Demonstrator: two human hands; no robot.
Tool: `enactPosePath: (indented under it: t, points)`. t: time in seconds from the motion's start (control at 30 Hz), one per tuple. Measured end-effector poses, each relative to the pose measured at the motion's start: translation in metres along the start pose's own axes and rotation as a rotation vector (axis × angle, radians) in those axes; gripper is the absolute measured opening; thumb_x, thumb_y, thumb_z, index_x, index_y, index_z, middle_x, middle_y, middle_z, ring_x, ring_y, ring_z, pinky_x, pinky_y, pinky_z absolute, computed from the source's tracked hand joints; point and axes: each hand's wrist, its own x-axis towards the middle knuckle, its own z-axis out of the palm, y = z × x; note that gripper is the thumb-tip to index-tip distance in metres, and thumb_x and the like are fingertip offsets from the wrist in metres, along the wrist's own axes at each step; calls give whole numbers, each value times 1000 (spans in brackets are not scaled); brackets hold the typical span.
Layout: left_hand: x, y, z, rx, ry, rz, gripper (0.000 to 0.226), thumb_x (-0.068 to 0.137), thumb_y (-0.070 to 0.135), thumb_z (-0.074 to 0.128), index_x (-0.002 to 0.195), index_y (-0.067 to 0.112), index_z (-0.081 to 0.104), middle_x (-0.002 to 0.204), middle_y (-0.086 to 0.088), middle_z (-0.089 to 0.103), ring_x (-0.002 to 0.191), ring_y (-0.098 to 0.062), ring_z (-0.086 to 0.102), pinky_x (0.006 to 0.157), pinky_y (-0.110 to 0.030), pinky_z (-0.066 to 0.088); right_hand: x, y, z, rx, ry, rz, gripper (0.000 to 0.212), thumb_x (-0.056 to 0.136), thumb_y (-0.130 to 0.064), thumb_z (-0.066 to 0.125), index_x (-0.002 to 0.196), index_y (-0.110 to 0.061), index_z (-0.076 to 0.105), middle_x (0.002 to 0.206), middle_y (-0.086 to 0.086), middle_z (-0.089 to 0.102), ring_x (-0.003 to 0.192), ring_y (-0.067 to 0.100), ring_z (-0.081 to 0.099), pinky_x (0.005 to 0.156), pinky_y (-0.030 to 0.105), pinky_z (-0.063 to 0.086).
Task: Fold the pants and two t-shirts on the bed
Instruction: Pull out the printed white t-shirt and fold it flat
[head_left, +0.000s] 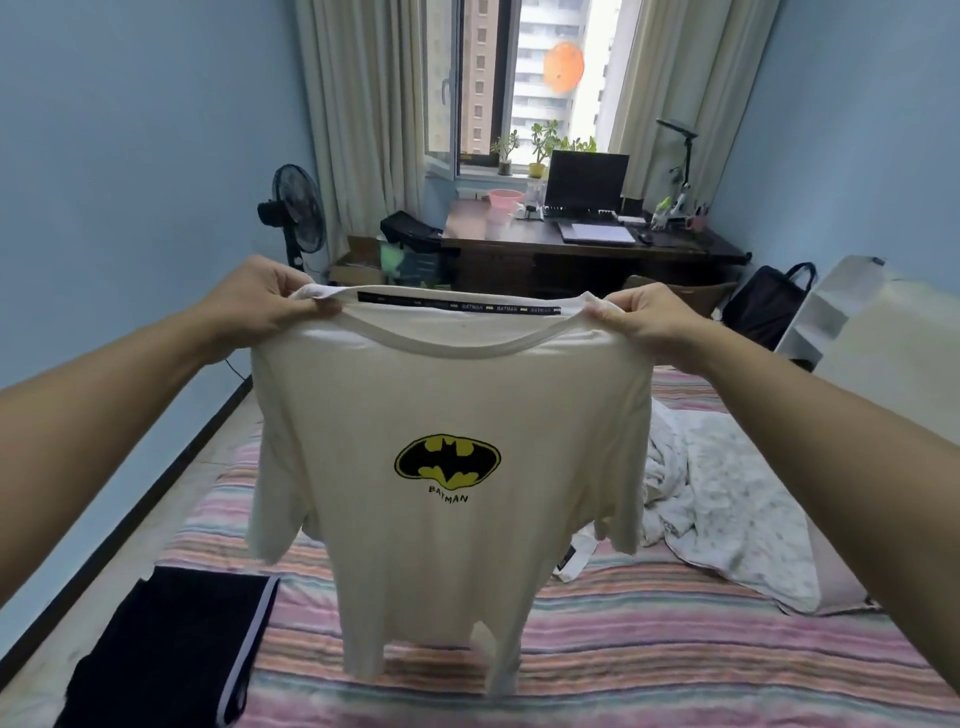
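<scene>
Two hands hold one garment up in the head view, the only view there is. The left hand (270, 306) pinches the cream t-shirt (447, 415) at one shoulder, fingers curled over the neckline and thumb pressed against the cloth; the right hand (639, 317) does the same at the other shoulder. The collar stretches between the two sets of fingers, and the shirt hangs straight down from them in the air, its printed front toward the camera and its hem just above the striped bed (675, 649).

Below and outward of the left fingers, the black pants (171, 644) lie flat on the bed in what looks like a folded stack. Below the right fingers, partly hidden behind the hanging shirt, a white piece of cloth (574, 558) shows; it may be the second t-shirt, but I cannot tell. A crumpled floral blanket (727, 509) lies beyond it.

The step in hand seems to be the first shirt, shaken out and squared. The next move calls for laying it flat, likely print down, with both pinches kept level so no creases form.
</scene>
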Motion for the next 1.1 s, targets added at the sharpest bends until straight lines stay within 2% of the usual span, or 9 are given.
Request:
enactPosePath:
  t: [0.13,0.23,0.5,0.6,0.67,0.77,0.9,1.0,1.1]
  points:
    - [29,-4,-3,-40,9,17,38,74,42,72,87,7,78,79,-10,65,69,-15,51,59,-27,37,21,2,1,2,75,-7,33,92,-39,66,77,-10,73,60,-2,59,50,9,51,45,17,41]
    - [42,-9,-6,-35,-4,30,42,78,39,72,89,-1,76,80,-12,64,69,-15,50,59,-27,37,27,-1,2,-3,110,-13,34,92,-40,66,84,-8,75,56,-8,61,46,3,53,43,15,42]
    - [15,-7,-13,-60,-116,64,18,61,53,70,64,37,79,65,11,72,68,-9,59,64,-27,46,-20,-3,-3,-30,93,-49,32,96,-36,62,83,-9,75,63,-6,65,52,2,56,49,13,43]
    - [-14,-17,-8,-53,-126,67,14,68,46,69,69,36,79,71,6,74,66,-11,60,61,-26,47,-50,5,4,-55,61,-54,36,97,-35,60,77,-9,73,59,-5,58,49,1,49,46,11,38]
    - [-37,-25,-2,-62,-140,47,11,71,40,69,69,36,79,68,6,74,60,-3,61,57,-16,47,-68,16,10,-72,32,-45,38,97,-36,60,76,-7,72,63,-2,56,53,4,47,48,13,36]
    - [-72,-41,12,-72,-181,19,11,77,31,72,72,27,81,68,0,75,55,3,58,53,-12,45,-94,39,18,-105,-30,-22,45,97,-38,58,79,2,68,68,4,54,62,13,47,56,23,35]
    - [-124,-67,30,-143,-255,-30,26,69,42,76,78,18,82,80,-12,76,63,-3,64,59,-13,48,-134,64,31,-108,-127,33,50,98,-36,57,68,4,52,65,6,39,60,18,35,53,28,25]
    - [-156,-94,45,-143,-334,-48,61,55,71,77,78,14,81,76,-9,76,67,-11,65,65,-27,48,-162,83,40,-109,-213,73,48,98,-34,58,64,0,53,63,3,39,58,16,36,53,25,26]
    - [-176,-116,62,-159,-392,-80,61,55,71,75,75,13,81,69,-4,73,64,-13,63,61,-24,46,-182,106,49,-104,-283,106,49,97,-34,59,59,-8,44,63,5,32,59,17,30,54,28,22]
